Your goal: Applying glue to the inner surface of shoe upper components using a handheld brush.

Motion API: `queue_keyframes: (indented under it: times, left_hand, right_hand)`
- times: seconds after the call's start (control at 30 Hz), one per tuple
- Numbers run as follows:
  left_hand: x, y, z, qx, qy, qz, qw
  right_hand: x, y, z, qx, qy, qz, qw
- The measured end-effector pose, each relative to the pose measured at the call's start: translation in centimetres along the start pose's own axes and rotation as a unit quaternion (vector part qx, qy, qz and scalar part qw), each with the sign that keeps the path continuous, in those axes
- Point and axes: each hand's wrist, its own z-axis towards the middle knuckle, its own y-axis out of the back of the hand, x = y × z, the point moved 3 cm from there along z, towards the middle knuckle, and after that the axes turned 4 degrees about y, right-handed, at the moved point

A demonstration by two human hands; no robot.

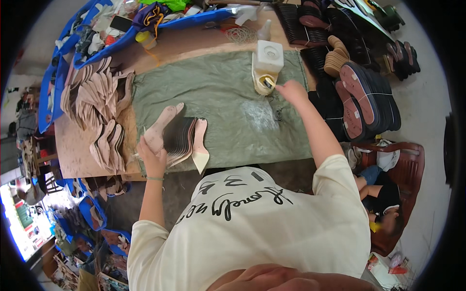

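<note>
A pale pink insole piece [166, 117] is in the left hand [154, 154] near the surface's near edge, left of its middle, tilted with its narrow end toward the far side. The left fingers are closed on its broader near end; how firmly they press, I cannot tell. Just beside it on the right, a fanned row of insole pieces [180, 139] stands on a grey-green cloth [221, 104], its rightmost piece ending in a cream tip.

The right hand [291, 92] is well apart, toward the surface's far right. Its fingers pinch a small pale-yellow tool [272, 84], whose far end is in the opening of a white plastic container [256, 72]; a white block-shaped tub [270, 56] sits against the container.

Toward the surface's left edge lie a large heap of insole pieces [99, 92] and, nearer the front, a smaller bundle [108, 145]. Along the far edge are a blue tray [182, 22], a coil of thin cord [241, 35] and a whitish bottle [264, 30]. By the right edge are stacked black soles with reddish faces [371, 99] and a tan sole stack [337, 57]. Beyond them, a person sits on a brown wooden chair [411, 167].
</note>
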Motion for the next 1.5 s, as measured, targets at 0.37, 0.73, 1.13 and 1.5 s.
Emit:
queue_keyframes:
  times: [0.37, 0.73, 1.13, 1.5]
  left_hand:
    - [-8.9, -2.9, -4.2, 0.26, 0.193, -0.315, 0.892]
    - [-13.3, -10.8, -5.0, 0.294, 0.157, -0.297, 0.895]
    - [-15.1, -15.9, -5.8, 0.391, 0.334, -0.421, 0.748]
    - [-15.7, -15.2, -5.4, 0.37, 0.438, -0.433, 0.696]
  right_hand:
    - [2.1, -0.2, 1.7, -0.024, -0.017, -0.071, 0.997]
    - [-0.4, -1.1, -2.5, -0.044, 0.007, -0.064, 0.997]
    - [-2.5, -8.1, -17.1, -0.011, 0.101, 0.299, 0.949]
    - [-0.1, -12.0, -17.5, -0.081, 0.163, 0.257, 0.949]
